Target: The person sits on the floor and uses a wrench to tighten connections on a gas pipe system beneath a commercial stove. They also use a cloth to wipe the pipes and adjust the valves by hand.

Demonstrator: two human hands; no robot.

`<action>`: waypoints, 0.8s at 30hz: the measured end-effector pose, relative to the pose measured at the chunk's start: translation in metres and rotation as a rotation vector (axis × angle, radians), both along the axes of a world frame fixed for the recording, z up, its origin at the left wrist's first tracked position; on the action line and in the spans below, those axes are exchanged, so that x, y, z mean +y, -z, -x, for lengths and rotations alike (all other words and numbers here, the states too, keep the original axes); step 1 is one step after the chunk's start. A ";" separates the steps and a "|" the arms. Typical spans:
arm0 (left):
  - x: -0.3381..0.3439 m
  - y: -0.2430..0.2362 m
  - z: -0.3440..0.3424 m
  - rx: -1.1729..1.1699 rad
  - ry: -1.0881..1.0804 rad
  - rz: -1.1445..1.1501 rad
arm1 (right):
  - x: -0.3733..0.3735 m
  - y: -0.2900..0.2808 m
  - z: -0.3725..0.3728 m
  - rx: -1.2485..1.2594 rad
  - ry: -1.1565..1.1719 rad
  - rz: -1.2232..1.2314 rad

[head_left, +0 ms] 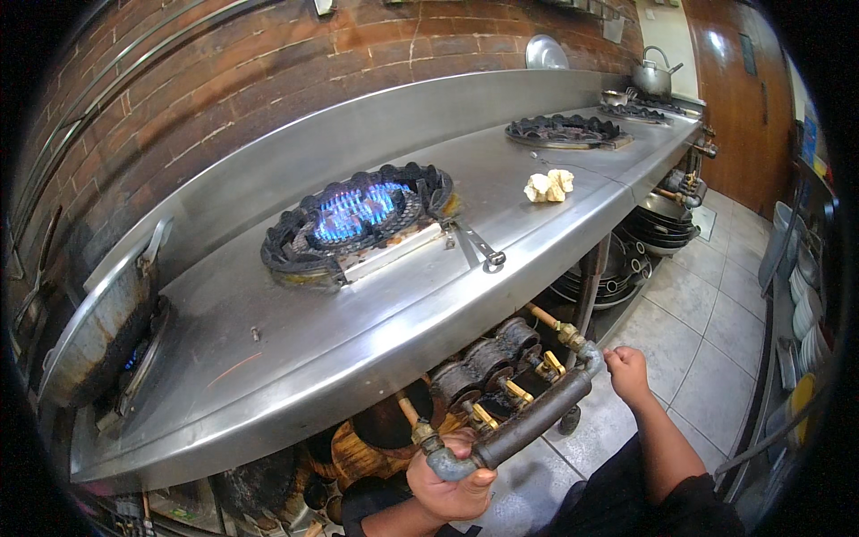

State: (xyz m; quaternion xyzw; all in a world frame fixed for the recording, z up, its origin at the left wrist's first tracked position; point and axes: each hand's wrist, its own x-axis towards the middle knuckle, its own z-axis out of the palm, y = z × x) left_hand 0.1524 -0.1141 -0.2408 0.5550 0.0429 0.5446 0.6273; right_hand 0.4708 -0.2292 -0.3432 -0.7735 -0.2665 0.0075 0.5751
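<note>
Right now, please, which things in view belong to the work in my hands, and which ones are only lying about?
Seem to belong:
dark pipe, your left hand curled around its near end
right hand, by its far end
yellow valve handles
lit burner, probably

Seem only lying about:
crumpled pale wad
kettle, far end
round silver lid, at the back
stacked black pans, below

The flames (360, 213) are bright blue with pale violet streaks, the burner ring (284, 243) sooty black. The pipe (537, 417) is dark brown-black, its elbow (450, 466) blue-grey, the valve handles (517, 393) brass-yellow. The table (210, 327) is silver-grey. The crumpled lump (549, 186) is creamy yellow. The wok (112, 327) is mottled brown and grey. Red-brown bricks (358, 67) run in courses; darker lines grid the pale grey floor tiles (684, 309). The door (743, 116) is reddish brown.
</note>
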 end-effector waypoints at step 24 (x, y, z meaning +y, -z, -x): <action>0.005 -0.003 -0.004 0.013 -0.018 -0.149 | 0.002 -0.003 -0.004 0.043 -0.019 0.019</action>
